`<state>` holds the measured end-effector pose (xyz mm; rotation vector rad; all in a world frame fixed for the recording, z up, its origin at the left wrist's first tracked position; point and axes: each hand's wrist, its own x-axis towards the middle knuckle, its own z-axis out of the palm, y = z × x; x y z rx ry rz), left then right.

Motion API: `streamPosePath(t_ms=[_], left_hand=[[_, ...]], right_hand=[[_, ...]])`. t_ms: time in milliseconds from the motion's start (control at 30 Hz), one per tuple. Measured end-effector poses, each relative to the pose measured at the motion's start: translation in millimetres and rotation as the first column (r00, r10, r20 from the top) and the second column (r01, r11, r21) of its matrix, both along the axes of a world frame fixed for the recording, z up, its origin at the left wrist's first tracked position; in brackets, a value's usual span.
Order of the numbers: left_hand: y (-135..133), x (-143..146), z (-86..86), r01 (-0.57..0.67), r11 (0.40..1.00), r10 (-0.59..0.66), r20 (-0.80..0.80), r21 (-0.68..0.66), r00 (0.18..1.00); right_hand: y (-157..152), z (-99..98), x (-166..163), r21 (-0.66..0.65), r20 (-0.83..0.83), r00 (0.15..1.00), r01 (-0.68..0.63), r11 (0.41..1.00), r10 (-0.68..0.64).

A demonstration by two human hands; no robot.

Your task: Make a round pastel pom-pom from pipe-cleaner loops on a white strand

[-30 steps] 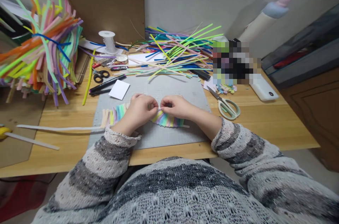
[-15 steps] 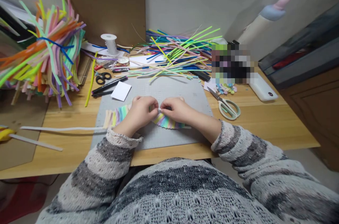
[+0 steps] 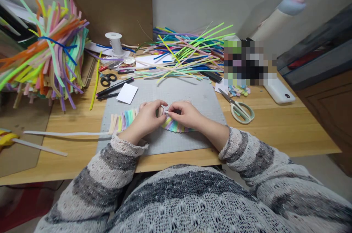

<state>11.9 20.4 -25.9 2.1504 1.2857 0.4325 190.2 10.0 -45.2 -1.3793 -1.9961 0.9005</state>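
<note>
A band of short pastel pipe cleaner pieces (image 3: 176,126) lies on the grey cutting mat (image 3: 162,146), with its other part (image 3: 128,118) left of my hands. From its left end a long white pipe cleaner (image 3: 67,134) runs out over the table. My left hand (image 3: 148,115) is closed in a pinch at a small white bit of pipe cleaner (image 3: 166,112) at the band's upper edge. Facing it, my right hand (image 3: 186,115) pinches the same bit from the other side. My fingers and palms hide the middle of the band.
Scissors (image 3: 239,110) lie right of the mat, near a white phone-like object (image 3: 280,90). Behind are loose pipe cleaners (image 3: 187,53), a white spool (image 3: 114,44), black markers (image 3: 114,88) and a white paper square (image 3: 127,93). A big pipe cleaner bundle (image 3: 55,53) stands left.
The fingertips have parted slightly, showing more of the white bit between them. The whole view has shifted a little; the table things lie as before.
</note>
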Motion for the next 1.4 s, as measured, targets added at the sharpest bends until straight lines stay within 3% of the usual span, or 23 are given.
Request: streamPosePath(t_ms=[367,500,767,1167,1400], left_hand=[[-4,0,1.8,0.084,0.996,-0.084,0.000,0.024,0.996],[-2,-7,4.5,-0.020,0.997,0.020,-0.005,0.078,1.000],[6,-15,5.4,-0.051,0.999,0.050,-0.019,-0.012,0.999],[2,-7,3.2,0.024,0.998,-0.023,0.017,-0.052,1.000],[2,-8,1.1,-0.025,0.991,0.038,0.099,-0.129,0.994]], right_hand=[[1,-1.4,0,-0.026,-0.078,0.997,-0.019,0.999,0.017],[2,-2.3,1,-0.046,-0.073,0.997,-0.007,0.999,0.004],[0,1.4,0,-0.049,-0.031,0.999,0.006,0.999,-0.007],[0,4.7,-3,-0.064,0.009,1.000,-0.016,0.998,0.016],[-1,4.7,-4,-0.070,0.040,0.999,0.002,0.998,0.000]])
